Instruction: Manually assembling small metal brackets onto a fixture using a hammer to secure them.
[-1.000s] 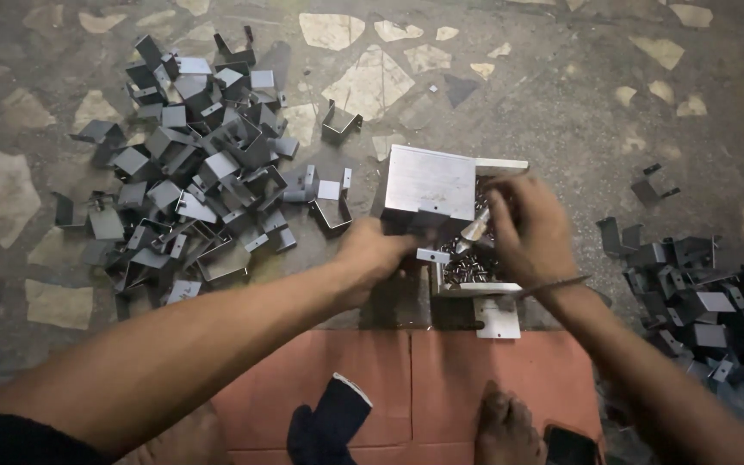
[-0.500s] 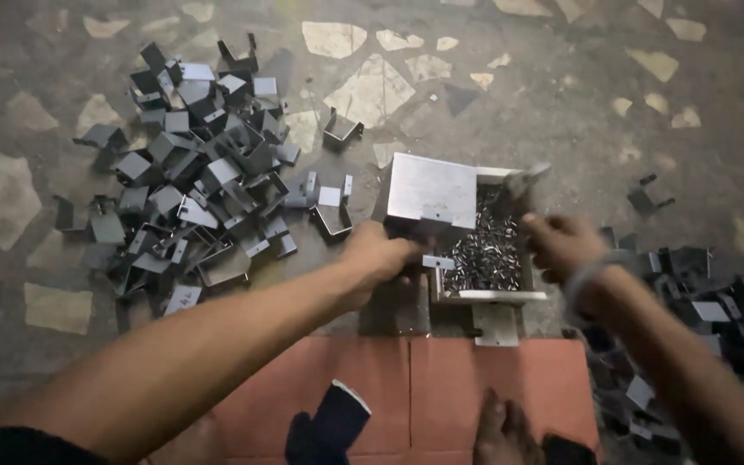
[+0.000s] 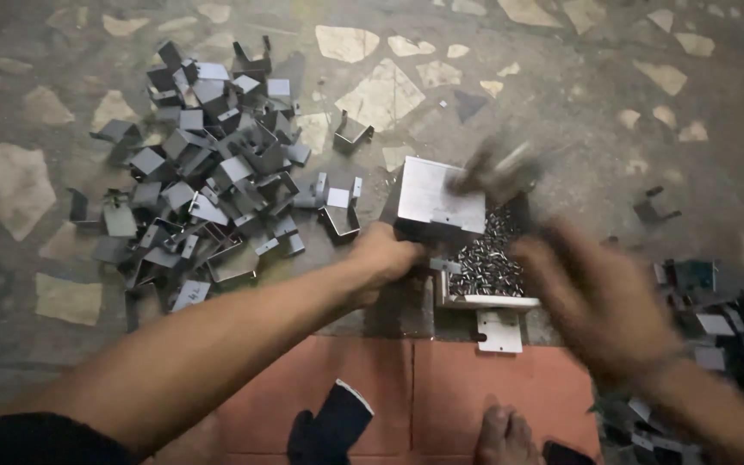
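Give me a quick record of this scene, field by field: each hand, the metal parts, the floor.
left hand: left hand rests against the grey metal block, fingers curled at its lower edge
right hand: right hand blurred by motion, right of the tray of small metal bits; grip cannot be told
left pile: bent grey metal brackets heaped on the floor
right pile: more brackets, darker, partly blurred
floor: stone-chip floor, red tiles nearest the person
also: a bare foot at the bottom edge

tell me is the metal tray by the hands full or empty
Partly full: the tray holds a dark heap of small metal bits, piled near the left hand. How deep the heap goes cannot be told.
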